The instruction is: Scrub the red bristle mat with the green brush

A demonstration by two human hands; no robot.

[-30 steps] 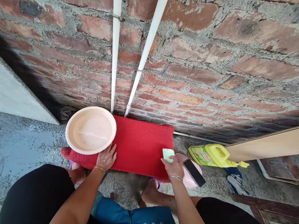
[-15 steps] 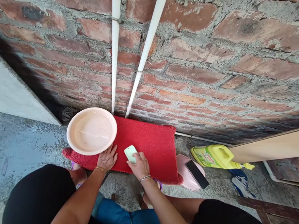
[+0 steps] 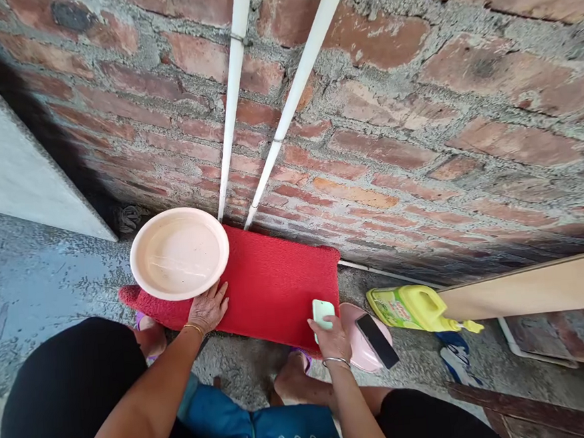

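Note:
A red plush mat [image 3: 276,280] lies draped over a low surface in front of me. My right hand [image 3: 333,338] grips a pale green scrub brush [image 3: 323,311] at the mat's right front part; bristles are hidden beneath it. My left hand [image 3: 209,309] rests flat on the mat's front part with fingers stretched out, just below the rim of a pale pink basin [image 3: 149,282]. The basin stands on the mat's left end with shallow water in it and small dark specks.
A brick wall [image 3: 387,145] with two white pipes [image 3: 231,103] rises behind the mat. To the right are a pink lidded-looking item [image 3: 351,318] with a black phone-like slab [image 3: 378,342] on it, a yellow detergent jug [image 3: 413,307] and a blue-white slipper [image 3: 456,361].
My right hand has carried the scrub brush from the mat's middle to its right front part. My left hand stays beside the basin. The view has shifted slightly.

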